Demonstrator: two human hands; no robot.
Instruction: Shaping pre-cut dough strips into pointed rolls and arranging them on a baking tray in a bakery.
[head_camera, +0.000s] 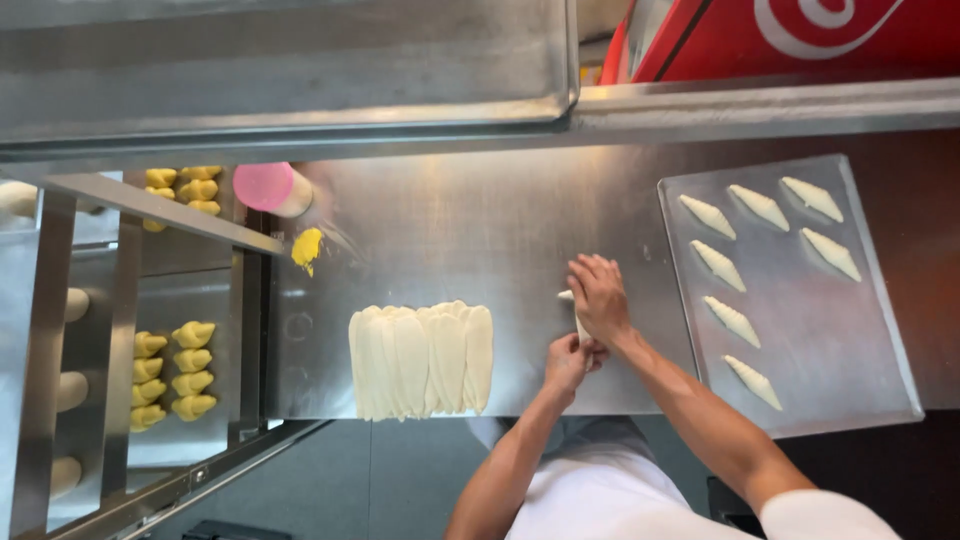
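Note:
On the steel table (500, 220), both my hands work one strip of pale dough (580, 322). My right hand (600, 295) lies over its far end, fingers curled down on it. My left hand (568, 362) pinches its near end at the table's front edge. To the left of my hands lies a row of several flat, elongated dough sheets (422, 358), side by side and slightly overlapping. To the right sits a metal baking tray (850, 370) with several rolled, pointed dough pieces (731, 320) laid diagonally in two columns.
A pink-topped container (272, 188) and a yellow smear (307, 246) sit at the table's back left. A trolley rack (120, 330) at left holds trays of yellow shaped pastries (190, 370). An upper steel shelf (290, 70) and a red box (780, 35) overhang the back.

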